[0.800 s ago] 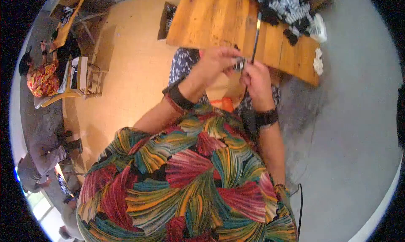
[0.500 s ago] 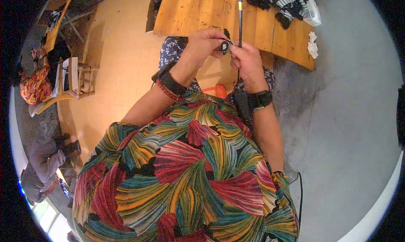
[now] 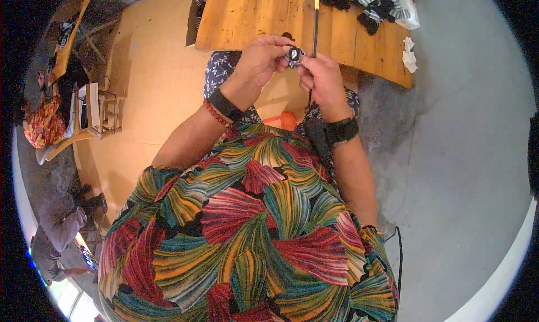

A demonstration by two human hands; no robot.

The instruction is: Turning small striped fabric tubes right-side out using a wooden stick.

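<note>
Between my two hands is a small rounded black-and-white piece (image 3: pixel 294 54), with a dark face and a white mark, possibly fabric; its exact kind is unclear. My left hand (image 3: pixel 263 63) pinches it from the left with thumb and fingers. My right hand (image 3: pixel 325 80) is closed with its thumb and fingertips at the piece's right edge. A long thin black rod (image 3: pixel 315 30) with a yellow band stands upright beside the right fingers; whether that hand grips it is hidden. A small dark tuft (image 3: pixel 288 36) shows just above the left fingertips.
The wooden table (image 3: pixel 247 18) lies ahead, with a heap of black and striped cloth pieces (image 3: pixel 376 4), a white container (image 3: pixel 409 13) and crumpled white tissue (image 3: pixel 410 60) at its right. An orange-red thing (image 3: pixel 288 119) is between my knees. Two people sit at the left, near a wooden chair (image 3: pixel 104 111).
The black-and-white piece has turned, so more of its dark face with the white mark shows. Both hands have shifted slightly left in the picture, along with the whole scene.
</note>
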